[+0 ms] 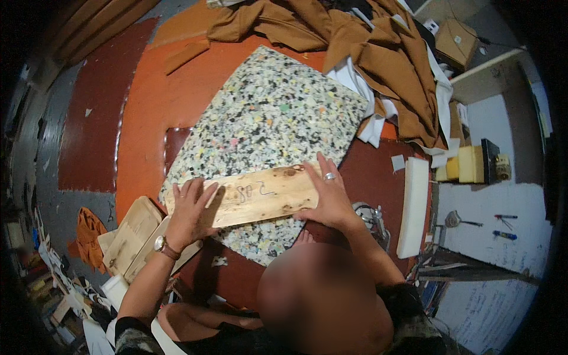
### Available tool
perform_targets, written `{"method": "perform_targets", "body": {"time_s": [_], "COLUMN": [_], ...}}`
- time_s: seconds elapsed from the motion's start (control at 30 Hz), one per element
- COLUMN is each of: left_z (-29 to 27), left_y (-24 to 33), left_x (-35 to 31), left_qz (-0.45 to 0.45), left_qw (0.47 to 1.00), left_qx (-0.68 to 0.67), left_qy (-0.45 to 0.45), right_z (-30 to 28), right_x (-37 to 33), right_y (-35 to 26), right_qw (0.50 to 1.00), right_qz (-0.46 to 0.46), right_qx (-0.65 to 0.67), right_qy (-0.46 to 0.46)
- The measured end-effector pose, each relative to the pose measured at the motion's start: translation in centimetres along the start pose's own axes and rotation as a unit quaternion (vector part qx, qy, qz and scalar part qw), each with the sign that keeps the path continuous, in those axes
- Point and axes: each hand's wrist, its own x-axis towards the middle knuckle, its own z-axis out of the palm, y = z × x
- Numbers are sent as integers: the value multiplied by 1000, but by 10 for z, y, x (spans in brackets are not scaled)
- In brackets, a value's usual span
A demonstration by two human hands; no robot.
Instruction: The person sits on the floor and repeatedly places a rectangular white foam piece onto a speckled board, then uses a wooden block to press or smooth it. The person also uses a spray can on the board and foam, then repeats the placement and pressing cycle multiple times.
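Wooden board (pixel 260 204) (pale, knotty) spans between left hand (pixel 192 213) and right hand (pixel 332 200).

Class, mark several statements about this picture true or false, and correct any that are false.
The left fingers and right fingers touch the pale rectangular wooden board. True.
The speckled multicoloured foam sheet covers the board. False: the board covers part of the sheet.
Crumpled brown fabric lies toward the upper right. True.
The round brown-strapped wristwatch is on the right wrist. False: it is on the left wrist.
The long white rectangular block is right of the board. True.
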Motion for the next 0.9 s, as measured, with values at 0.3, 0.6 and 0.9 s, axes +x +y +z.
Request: {"method": "perform_targets", "body": {"time_s": [0.3,0.6,0.9], "left_z": [4,18,27], "left_y": [-3,-6,-17], "left_x": [-8,2,6], "left_qz": [2,6,32], "left_qw": [999,999,999], "left_qx": [41,34,3], "left_qy": [11,-11,11], "right_z": [77,87,88], "right_x": [-37,-40,-33], "right_y": [48,37,29], "right_qw": [886,901,911], "right_qz": [190,203,198], "right_qx": [363,288,254], "right_qy": [219,252,258]}}
